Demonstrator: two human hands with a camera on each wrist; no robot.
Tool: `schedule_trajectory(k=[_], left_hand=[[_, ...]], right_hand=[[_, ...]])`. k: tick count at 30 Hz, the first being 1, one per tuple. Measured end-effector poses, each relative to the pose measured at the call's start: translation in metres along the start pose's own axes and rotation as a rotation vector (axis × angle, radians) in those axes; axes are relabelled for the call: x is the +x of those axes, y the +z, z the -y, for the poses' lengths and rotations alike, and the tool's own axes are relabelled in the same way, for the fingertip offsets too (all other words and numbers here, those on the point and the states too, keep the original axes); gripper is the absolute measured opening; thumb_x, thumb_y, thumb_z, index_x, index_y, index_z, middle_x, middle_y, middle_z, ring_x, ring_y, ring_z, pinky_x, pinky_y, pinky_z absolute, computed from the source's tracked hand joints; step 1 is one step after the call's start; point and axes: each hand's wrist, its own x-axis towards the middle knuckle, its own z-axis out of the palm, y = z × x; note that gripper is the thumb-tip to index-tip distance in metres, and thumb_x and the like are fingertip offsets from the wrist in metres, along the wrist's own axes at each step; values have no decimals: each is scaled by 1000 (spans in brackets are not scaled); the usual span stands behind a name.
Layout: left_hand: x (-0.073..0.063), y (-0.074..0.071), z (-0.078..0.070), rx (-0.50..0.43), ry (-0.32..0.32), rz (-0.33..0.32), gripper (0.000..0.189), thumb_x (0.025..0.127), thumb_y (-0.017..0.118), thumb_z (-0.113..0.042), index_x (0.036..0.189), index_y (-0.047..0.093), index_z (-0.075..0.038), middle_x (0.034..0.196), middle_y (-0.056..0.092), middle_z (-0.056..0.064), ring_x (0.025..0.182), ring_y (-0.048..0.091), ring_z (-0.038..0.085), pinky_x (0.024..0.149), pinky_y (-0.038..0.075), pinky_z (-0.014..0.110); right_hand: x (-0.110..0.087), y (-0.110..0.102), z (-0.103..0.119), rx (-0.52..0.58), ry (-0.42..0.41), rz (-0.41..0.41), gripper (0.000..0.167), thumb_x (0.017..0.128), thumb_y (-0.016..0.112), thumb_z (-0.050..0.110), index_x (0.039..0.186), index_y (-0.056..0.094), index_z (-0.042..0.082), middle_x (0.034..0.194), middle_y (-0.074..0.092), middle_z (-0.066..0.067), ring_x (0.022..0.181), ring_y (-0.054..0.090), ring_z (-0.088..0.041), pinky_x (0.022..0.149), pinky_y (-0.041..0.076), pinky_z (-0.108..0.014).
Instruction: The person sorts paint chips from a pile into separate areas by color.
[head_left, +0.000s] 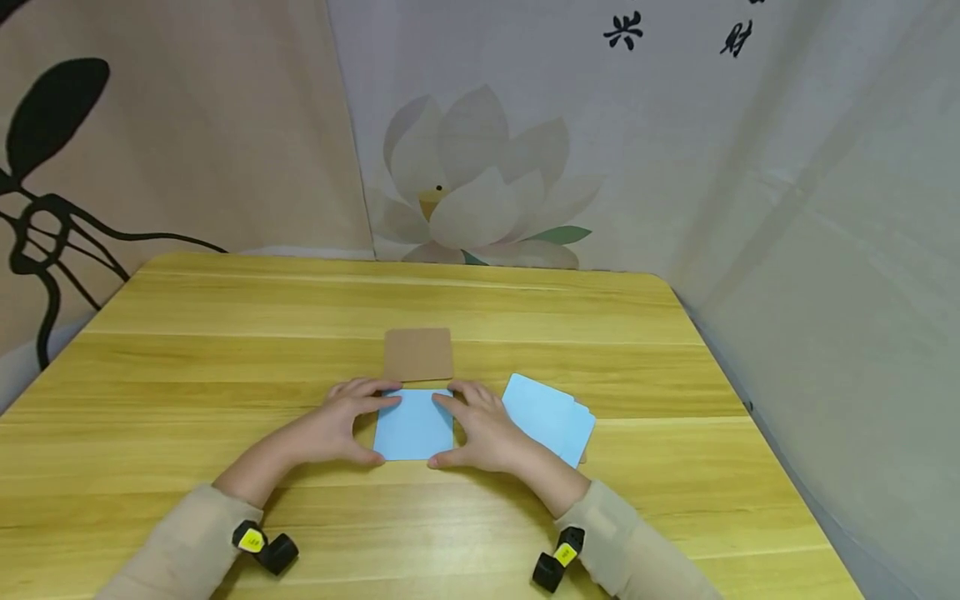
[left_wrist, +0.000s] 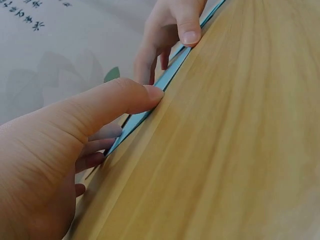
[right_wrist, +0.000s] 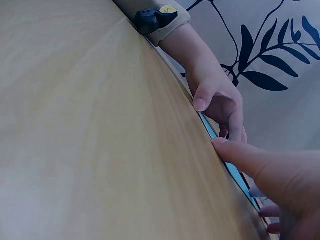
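A light blue card (head_left: 414, 427) with rounded corners lies on the wooden table between the two hands. At its left side, the left hand (head_left: 336, 423) holds it with the thumb at the near corner and the fingers by the far corner. The right hand (head_left: 483, 429) grips the opposite side the same way, index fingertip on the card's top. Seen low from the left wrist, the blue card (left_wrist: 167, 75) is a thin strip, and the left thumb (left_wrist: 145, 97) meets its near edge. The right wrist view shows the right thumb (right_wrist: 235, 152) at the blue card (right_wrist: 239, 180).
Just beyond the held card lies a brown card (head_left: 418, 355). Several blue cards (head_left: 547, 417) overlap in a fanned pile beside the right hand, with a brown corner showing beneath. The wooden table (head_left: 225, 333) meets a printed curtain (head_left: 480, 50) at its back edge.
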Motion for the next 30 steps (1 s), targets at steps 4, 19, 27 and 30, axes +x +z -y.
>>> schedule_trajectory(k=[4, 19, 27, 30], left_hand=[[-2, -2, 0, -11, -5, 3, 86, 70, 84, -42, 137, 51, 0, 149, 35, 9, 135, 26, 37, 100, 13, 65], [8, 1, -7, -18, 15, -117, 87, 66, 85, -47, 137, 53, -9, 145, 41, 10, 133, 29, 38, 100, 16, 65], [29, 14, -21, -14, 69, -130, 86, 65, 86, -43, 137, 54, -8, 144, 42, 10, 133, 30, 32, 103, 17, 59], [40, 19, -26, -14, 85, -119, 86, 66, 86, -44, 138, 53, -9, 146, 41, 8, 134, 29, 29, 104, 16, 59]], right_hand=[[-1, 0, 1, -12, -12, 6, 90, 78, 67, 62, 149, 37, 17, 152, 25, -8, 140, 19, -30, 109, 17, -52], [-24, -16, -10, 61, -24, -97, 88, 78, 71, 57, 149, 36, 18, 153, 26, -9, 140, 19, -29, 109, 14, -52], [-51, -25, -33, 71, 16, -154, 85, 78, 74, 52, 148, 39, 18, 151, 30, -11, 139, 21, -31, 109, 14, -52], [-61, -27, -42, 83, 43, -189, 86, 76, 76, 50, 146, 41, 15, 151, 31, -12, 138, 23, -32, 107, 16, -54]])
